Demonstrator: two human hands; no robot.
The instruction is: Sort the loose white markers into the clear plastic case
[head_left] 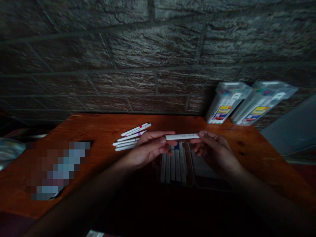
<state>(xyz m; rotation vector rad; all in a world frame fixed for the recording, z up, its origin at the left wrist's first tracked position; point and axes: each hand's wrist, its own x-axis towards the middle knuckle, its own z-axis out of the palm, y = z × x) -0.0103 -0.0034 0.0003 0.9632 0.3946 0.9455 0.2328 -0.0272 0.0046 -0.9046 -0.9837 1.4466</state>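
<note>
A white marker pen (pixel 182 136) is held level between my two hands, above an open clear case. My left hand (pixel 150 148) pinches its left end between thumb and fingers. At the other end, my right hand (pixel 214 149) grips it the same way, thumb on top. Below lies the clear plastic case (pixel 194 179) with several white markers (pixel 172 166) side by side in its left half. Just left of my left hand, several more white markers (pixel 134 134) lie loosely on the table, some with red or purple bands.
Two tall clear marker boxes (pixel 222 102) with yellow labels stand at the back right of the wooden table (pixel 98 131), close to the brick wall (pixel 123 52). A blurred-out object (pixel 61 171) lies on the left side.
</note>
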